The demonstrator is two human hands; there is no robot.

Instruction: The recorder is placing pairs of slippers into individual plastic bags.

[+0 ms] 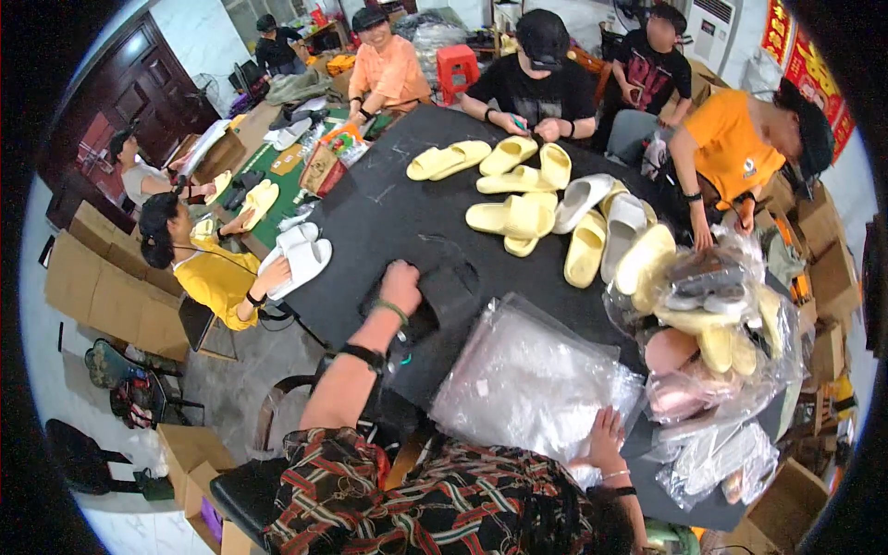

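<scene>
My left hand (402,287) is closed at the near left part of the black table (370,231). It grips a black slipper-shaped thing (449,289) that barely stands out against the dark tabletop. Flat on a stack of clear plastic bags (527,370) lies my right hand (606,439), its fingers spread. Beyond the bags are several pale yellow slippers (513,217), some overlapping, with grey slippers (625,236) among them. To the right of the stack is a heap of bagged slippers (712,324) in yellow, grey and pink.
A person in orange (740,148) leans over the bagged heap. Another in black (536,88) works at the far edge. At the left, a person in yellow (213,273) holds white slippers (301,259). Cardboard boxes (120,287) stand along both sides.
</scene>
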